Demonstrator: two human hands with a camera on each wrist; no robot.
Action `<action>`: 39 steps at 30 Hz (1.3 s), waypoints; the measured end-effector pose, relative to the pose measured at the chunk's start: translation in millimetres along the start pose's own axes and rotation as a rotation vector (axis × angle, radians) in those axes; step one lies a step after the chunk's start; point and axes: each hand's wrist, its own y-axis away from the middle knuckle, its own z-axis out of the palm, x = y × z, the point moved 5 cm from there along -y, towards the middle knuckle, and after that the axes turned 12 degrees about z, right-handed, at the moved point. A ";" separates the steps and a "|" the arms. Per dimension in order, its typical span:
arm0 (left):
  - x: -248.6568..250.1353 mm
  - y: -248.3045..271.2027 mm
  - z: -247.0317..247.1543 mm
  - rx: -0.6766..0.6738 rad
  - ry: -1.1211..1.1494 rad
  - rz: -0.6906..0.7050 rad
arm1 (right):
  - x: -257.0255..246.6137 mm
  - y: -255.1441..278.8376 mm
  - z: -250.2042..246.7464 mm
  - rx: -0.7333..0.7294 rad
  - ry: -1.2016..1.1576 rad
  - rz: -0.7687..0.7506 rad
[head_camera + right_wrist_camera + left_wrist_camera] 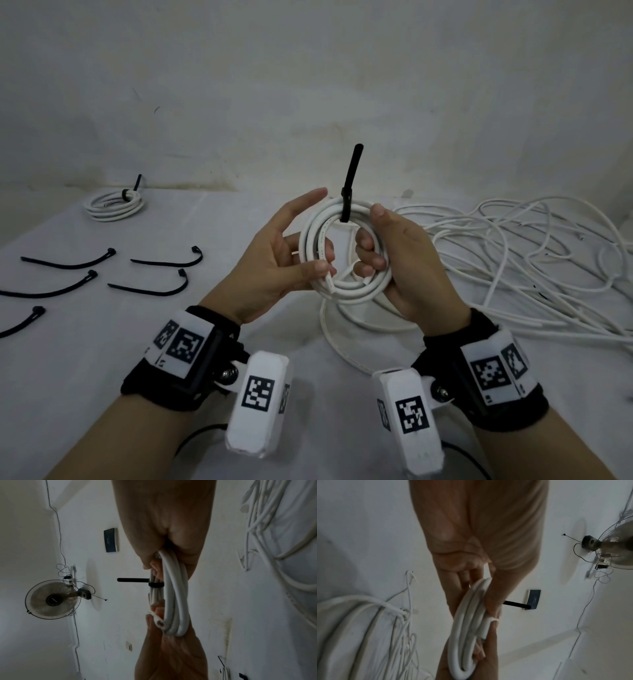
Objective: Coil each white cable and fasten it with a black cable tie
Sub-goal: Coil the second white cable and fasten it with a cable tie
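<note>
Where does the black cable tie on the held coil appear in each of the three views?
Head: black cable tie at centre, tail pointing up.
Left wrist: tail only, right of centre, behind the thumb.
Right wrist: centre, tail pointing left.
Shared landmark: held white coil.

Smooth white cable (346, 294), matt black tie (350, 185)

Loose cable heap (534, 260) cut off at right edge, two spare ties (48, 286) cut at left edge, print on coil (342, 253) jacket too small to read.
</note>
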 end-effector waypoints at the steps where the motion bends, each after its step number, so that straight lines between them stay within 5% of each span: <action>1: 1.3 -0.4 1.5 0.019 -0.022 0.017 | -0.9 0.3 -0.1 -0.004 0.015 -0.006; 9: 1.2 -0.1 4.7 0.157 -0.168 0.079 | -4.5 2.4 2.4 0.002 0.099 -0.046; 19: -4.5 -3.3 7.3 0.106 -0.115 -0.059 | -2.6 2.7 2.0 0.053 0.178 -0.042; 24: 1.9 -4.2 -1.4 0.146 -0.285 -0.036 | 9.5 2.2 10.8 0.026 0.371 -0.024; 31: -4.7 -3.5 4.0 0.057 -0.428 -0.053 | -10.3 9.5 6.8 0.212 0.828 -0.342; 39: -10.0 -1.8 19.1 -0.053 -0.419 -0.105 | -19.3 13.2 1.8 0.328 0.776 -0.495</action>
